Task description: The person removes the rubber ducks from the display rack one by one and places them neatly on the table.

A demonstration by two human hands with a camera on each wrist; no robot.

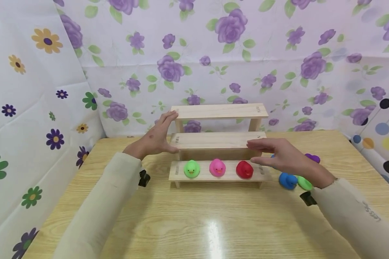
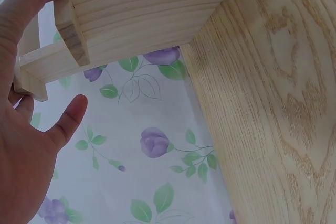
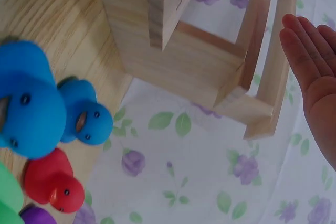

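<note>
A three-tier wooden shelf (image 1: pixel 218 140) stands on the table. Along its lowest tier sit a green duck (image 1: pixel 191 169), a pink duck (image 1: pixel 217 168) and a red duck (image 1: pixel 244 169). My left hand (image 1: pixel 155 138) is at the shelf's left end, fingers extended toward the top board and thumb spread apart; in the left wrist view the hand (image 2: pixel 26 129) meets the wood at its fingertips. At the right end is my right hand (image 1: pixel 280 156), holding nothing. Its fingers look straight in the right wrist view, where the hand (image 3: pixel 320 87) appears apart from the shelf.
Right of the shelf, partly behind my right hand, lie more ducks: a blue duck (image 1: pixel 287 181), a green duck (image 1: pixel 304 183) and a purple duck (image 1: pixel 312 158). The right wrist view also shows a red duck (image 3: pixel 55 182) among them. Flowered cloth (image 1: pixel 201 46) hangs behind the table (image 1: pixel 181 223).
</note>
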